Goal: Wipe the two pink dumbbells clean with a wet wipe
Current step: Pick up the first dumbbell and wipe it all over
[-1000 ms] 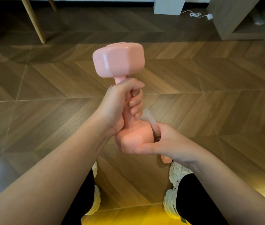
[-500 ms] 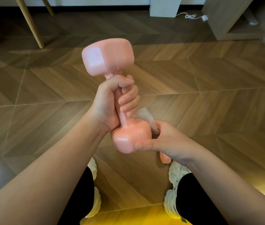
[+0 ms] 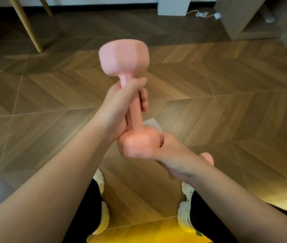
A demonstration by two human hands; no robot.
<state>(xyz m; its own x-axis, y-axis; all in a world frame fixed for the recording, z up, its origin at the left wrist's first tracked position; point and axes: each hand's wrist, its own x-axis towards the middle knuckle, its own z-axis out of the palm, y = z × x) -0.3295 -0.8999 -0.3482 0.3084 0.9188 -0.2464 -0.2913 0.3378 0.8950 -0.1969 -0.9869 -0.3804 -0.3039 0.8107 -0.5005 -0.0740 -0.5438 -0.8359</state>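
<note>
A pink dumbbell (image 3: pixel 135 111) is held in the air in front of the person, nearly upright, its upper head tilted slightly to the left and away and its lower head nearest the camera. Its handle is gripped by the left hand (image 3: pixel 119 106), whose fingers are curled round the shaft from the left, so that only short lengths of the shaft are seen above and below the fist. The lower head is cupped from the right by the right hand (image 3: pixel 163 151): the thumb is laid across the near face of that head, while the fingers are bent round its far side and are mostly hidden. A wet wipe (image 3: pixel 152 124) is pressed by those fingers against the far right side of the lower head, and one pale corner of it is seen sticking up beside the shaft. Wet gleams can be made out on both heads. A second dumbbell (image 3: pixel 207 158) is glimpsed on the floor (image 3: pixel 227 102) just behind the right wrist, only one rounded end of it being visible. Below the forearms, cream shoes (image 3: pixel 185 216) and dark trouser legs are seen on wood-pattern tiles. Further off, pale chair legs (image 3: pixel 26 27) stand at upper left, a white block (image 3: pixel 173 6) and a coiled white cable (image 3: pixel 204 14) at the top, and a wooden cabinet (image 3: pixel 244 18) at upper right.
</note>
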